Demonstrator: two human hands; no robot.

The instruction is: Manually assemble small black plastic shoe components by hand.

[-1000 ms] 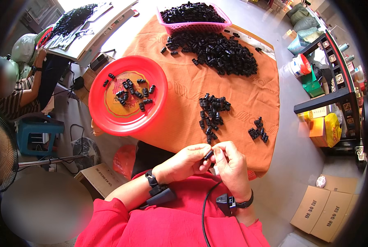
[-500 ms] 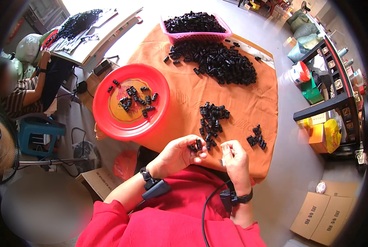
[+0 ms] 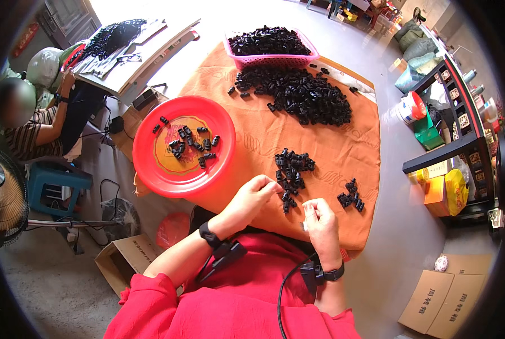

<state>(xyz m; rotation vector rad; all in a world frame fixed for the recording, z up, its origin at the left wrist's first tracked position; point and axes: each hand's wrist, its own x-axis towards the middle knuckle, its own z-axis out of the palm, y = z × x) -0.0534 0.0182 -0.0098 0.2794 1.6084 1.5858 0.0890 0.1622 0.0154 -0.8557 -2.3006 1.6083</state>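
My left hand (image 3: 255, 199) is turned back up with its fingers curled, its fingertips at the near edge of a small heap of black plastic fittings (image 3: 291, 169) on the orange cloth (image 3: 246, 164). Whatever lies inside that hand is hidden. Beside the heap, my right hand (image 3: 322, 225) is closed in a pinch; a small pale, shiny piece shows below its fingers, too small to name. A smaller cluster of black fittings (image 3: 351, 196) lies further right. To the left, a round red plastic tray (image 3: 142, 150) holds several loose fittings.
A pink basket (image 3: 275, 60) full of black parts stands at the far edge, with a large pile (image 3: 309, 96) before it. A person (image 3: 43, 127) sits at another table on the left, near a fan (image 3: 1, 192) and a blue stool (image 3: 57, 183). Cardboard boxes (image 3: 444, 299) lie right.
My left hand has turned over from palm up, where black fittings showed in its fingers, and moved up to the small heap. My right hand keeps its pinch, slightly lower in the picture.
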